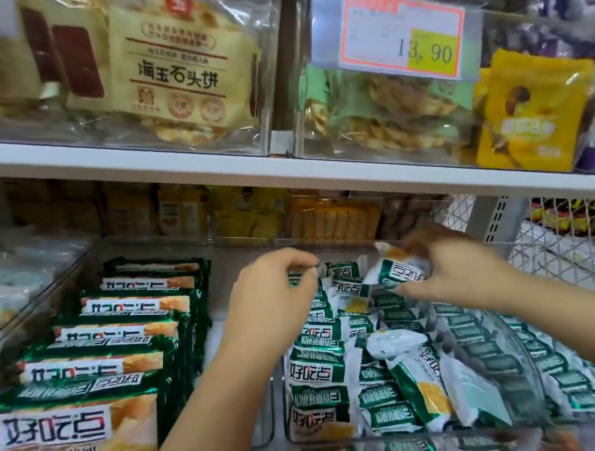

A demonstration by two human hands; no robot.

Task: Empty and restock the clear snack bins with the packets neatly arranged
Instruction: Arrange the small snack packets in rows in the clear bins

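Observation:
A clear snack bin (284, 404) on the lower shelf is full of small green-and-white packets (324, 374), some standing in rows, some lying loose on top. My left hand (271, 292) reaches into the back of this bin and pinches the top edge of a packet there. My right hand (448, 267) grips one small green-and-white packet (398, 271), tilted, just above the back of the pile. To the left, another clear bin (26, 310) holds larger green packets (102, 336) stacked in a neat row.
A white shelf board (199, 163) hangs close overhead, carrying clear bins of biscuits, a price tag (405, 30) and yellow and purple bags. A white wire basket (575, 249) stands at the right. More yellow packets sit behind the bins.

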